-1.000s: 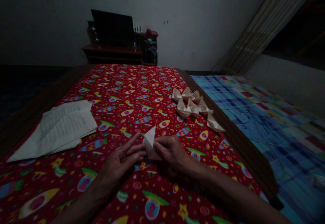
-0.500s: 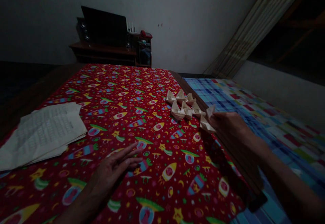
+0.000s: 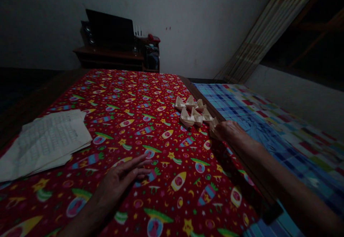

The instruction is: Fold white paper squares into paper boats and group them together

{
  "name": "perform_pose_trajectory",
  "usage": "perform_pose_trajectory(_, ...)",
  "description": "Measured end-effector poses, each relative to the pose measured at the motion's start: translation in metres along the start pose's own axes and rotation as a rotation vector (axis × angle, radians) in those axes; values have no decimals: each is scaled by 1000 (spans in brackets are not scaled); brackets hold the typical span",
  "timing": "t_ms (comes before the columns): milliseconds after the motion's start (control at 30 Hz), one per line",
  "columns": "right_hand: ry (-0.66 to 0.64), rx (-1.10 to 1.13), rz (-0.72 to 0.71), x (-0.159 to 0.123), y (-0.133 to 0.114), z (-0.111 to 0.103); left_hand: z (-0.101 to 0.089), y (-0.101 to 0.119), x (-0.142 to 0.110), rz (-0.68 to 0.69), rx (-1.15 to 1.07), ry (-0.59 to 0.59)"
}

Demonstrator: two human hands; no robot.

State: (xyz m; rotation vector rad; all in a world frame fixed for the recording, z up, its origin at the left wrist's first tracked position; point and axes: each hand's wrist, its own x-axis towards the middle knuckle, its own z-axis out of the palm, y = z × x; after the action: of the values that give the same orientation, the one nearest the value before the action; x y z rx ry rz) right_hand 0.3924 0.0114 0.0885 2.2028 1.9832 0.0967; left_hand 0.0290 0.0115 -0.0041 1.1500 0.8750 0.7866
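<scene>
Several folded paper boats [image 3: 191, 113] stand in two rows near the right edge of the red patterned cloth [image 3: 161, 151]. At the near end of the closer row, my right hand [image 3: 231, 131] is closed with its fingertips on a paper boat [image 3: 214, 126], which the fingers partly cover. My left hand [image 3: 126, 176] lies on the cloth with fingers stretched out and holds nothing. To the far left of that hand rests a stack of paper sheets [image 3: 51, 140] with rows of marks on the top sheet.
A dark wooden edge [image 3: 200, 92] borders the cloth on the right. Beyond it lies a blue checked sheet [image 3: 223, 95] with a multicoloured patchwork area. Against the far wall, a desk [image 3: 107, 54] bears a black screen [image 3: 110, 29] and a red telephone [image 3: 154, 38].
My right hand has lowered slightly and moved left with the paper boat, down to the end of the closer row. My left hand and the paper stack have stayed in place.
</scene>
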Motion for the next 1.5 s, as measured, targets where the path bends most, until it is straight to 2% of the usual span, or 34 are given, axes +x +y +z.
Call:
perform_pose_trajectory(167, -56, -25, -26, 3, 5, 8, 1, 3, -1, -8, 0, 13)
perform_pose_trajectory(567, 10, -41, 19, 12, 15, 37, 2, 1, -2, -10, 47, 20)
perform_pose_trajectory(833, -13, 28, 31, 21, 22, 42, 1, 0, -1, -37, 78, 2)
perform_pose_trajectory(1133, -11, 90, -17, 16, 23, 44, 4, 2, -1, -18, 66, -11)
perform_pose_trajectory(1500, -4, 75, -3, 20, 27, 52, 2, -2, -1, -16, 74, -5)
